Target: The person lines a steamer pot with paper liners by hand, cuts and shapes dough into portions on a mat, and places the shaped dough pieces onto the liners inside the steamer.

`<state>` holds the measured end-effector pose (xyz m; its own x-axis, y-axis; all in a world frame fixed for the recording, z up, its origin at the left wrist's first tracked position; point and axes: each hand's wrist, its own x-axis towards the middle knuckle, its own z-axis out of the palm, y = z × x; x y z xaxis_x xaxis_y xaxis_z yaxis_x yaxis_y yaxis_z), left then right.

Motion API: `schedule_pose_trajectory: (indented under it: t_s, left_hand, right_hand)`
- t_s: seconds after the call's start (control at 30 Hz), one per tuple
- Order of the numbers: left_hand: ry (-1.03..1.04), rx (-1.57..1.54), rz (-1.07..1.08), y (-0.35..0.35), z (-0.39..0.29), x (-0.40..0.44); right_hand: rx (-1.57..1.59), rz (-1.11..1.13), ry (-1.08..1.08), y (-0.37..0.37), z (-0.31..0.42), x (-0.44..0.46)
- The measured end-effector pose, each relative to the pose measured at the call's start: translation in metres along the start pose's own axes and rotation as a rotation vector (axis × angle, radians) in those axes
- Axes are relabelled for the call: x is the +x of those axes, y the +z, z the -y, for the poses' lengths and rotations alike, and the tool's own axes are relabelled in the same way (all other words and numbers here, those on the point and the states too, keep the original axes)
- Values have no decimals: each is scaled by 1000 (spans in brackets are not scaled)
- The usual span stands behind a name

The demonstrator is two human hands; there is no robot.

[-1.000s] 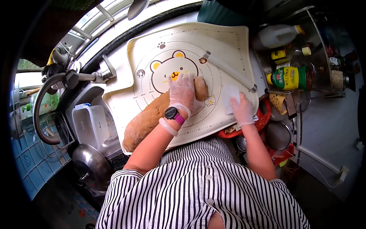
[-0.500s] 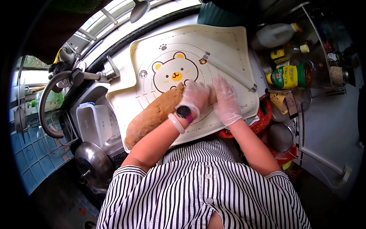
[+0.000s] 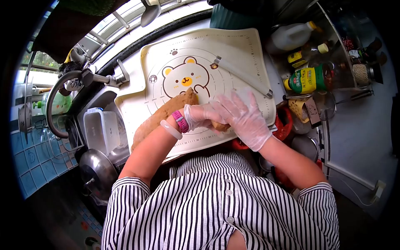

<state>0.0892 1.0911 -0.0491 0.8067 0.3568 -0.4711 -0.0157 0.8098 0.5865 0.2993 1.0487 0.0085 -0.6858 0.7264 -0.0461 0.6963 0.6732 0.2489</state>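
A long log of brown dough lies slantwise on the cream baking mat, which has a bear print. Beside its upper end is my left hand in a clear plastic glove, its fingers curled round a smaller piece of dough. My right hand, gloved as well, lies over the left fingers with its own fingers stretched and spread. Part of the small piece is hidden by both hands. A pale rolling pin with metal ends rests on the mat beyond my right hand.
At the left, a clear plastic container sits in the sink by the tap; a metal lid is below. A rack at the right holds a white jug and a green-and-yellow-labelled bottle. A red bowl is below the mat's right edge.
My left hand has drawn away from the log's end and turned over, with a small dough piece now showing in it. My right hand has shifted down, its fingers spreading.
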Motion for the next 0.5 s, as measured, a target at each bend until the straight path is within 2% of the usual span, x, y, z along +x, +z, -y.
schedule_pose_trajectory:
  t_s: [0.07, 0.13, 0.23, 0.33, 0.4, 0.5]
  left_hand:
    - [-15, -75, 170, 4, 7, 4]
    - [-14, -97, 158, 13, 13, 7]
    - [-84, -19, 150, 21, 17, 14]
    - [19, 34, 114, 27, 29, 19]
    - [34, 61, 131, 30, 30, 23]
    - [26, 186, 94, 30, 35, 30]
  right_hand:
    - [50, -42, -90, 0, -3, 6]
    - [-22, -78, -132, -2, -6, 8]
    - [57, 37, -187, 2, -8, 6]
    - [80, -27, -243, 16, -9, 2]
    - [125, -182, -271, 18, -11, 1]
    - [23, -111, -243, 17, -8, 3]
